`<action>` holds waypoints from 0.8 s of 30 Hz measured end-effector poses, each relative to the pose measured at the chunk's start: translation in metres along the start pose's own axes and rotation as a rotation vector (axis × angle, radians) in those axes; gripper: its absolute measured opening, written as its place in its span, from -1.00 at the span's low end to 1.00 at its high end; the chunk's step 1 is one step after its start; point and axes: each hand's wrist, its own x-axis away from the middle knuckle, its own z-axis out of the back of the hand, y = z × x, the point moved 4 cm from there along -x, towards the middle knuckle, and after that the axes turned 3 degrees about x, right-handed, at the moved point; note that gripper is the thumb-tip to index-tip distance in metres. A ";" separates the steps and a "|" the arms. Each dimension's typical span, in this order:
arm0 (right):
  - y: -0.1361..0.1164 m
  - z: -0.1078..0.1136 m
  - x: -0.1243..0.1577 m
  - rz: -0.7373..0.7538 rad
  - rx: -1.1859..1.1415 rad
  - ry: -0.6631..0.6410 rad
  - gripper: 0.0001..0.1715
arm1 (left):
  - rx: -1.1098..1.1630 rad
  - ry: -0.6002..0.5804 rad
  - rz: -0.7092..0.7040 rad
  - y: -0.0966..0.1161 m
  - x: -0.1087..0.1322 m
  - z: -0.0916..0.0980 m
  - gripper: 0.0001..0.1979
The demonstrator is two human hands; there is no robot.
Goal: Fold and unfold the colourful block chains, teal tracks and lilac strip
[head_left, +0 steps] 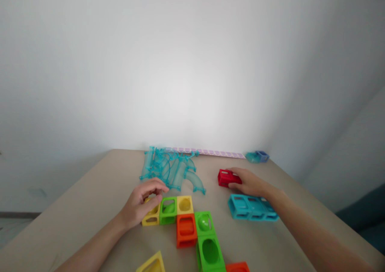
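Observation:
My left hand (141,204) curls over a yellow cube block (152,216) at the left end of a joined row of hollow blocks: a green block (168,210) and another yellow block (184,204). An orange block (186,230) and green blocks (207,240) connect below the row. My right hand (248,182) reaches across the table and grips a red block (226,177). A row of teal blocks (249,208) lies just under my right forearm.
A pile of clear teal curved track pieces (171,169) lies behind the blocks. A lilac strip (207,152) and small teal and blue pieces (258,156) sit at the table's (90,199) far edge by the wall. Another yellow block (152,264) and orange block (237,267) are near me.

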 end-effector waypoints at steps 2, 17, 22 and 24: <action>0.004 0.007 0.001 -0.017 0.014 0.064 -0.33 | -0.006 -0.001 -0.001 0.001 0.000 0.000 -0.81; -0.027 -0.010 0.034 -0.217 0.195 -0.006 -0.31 | -0.003 0.008 0.006 -0.001 0.001 0.001 -0.80; -0.041 -0.011 0.047 -0.163 0.247 0.054 -0.32 | -0.013 -0.017 -0.001 0.000 0.001 0.000 -0.81; -0.042 -0.015 0.051 -0.125 0.235 0.019 -0.32 | -0.018 -0.016 0.000 0.001 0.001 0.001 -0.82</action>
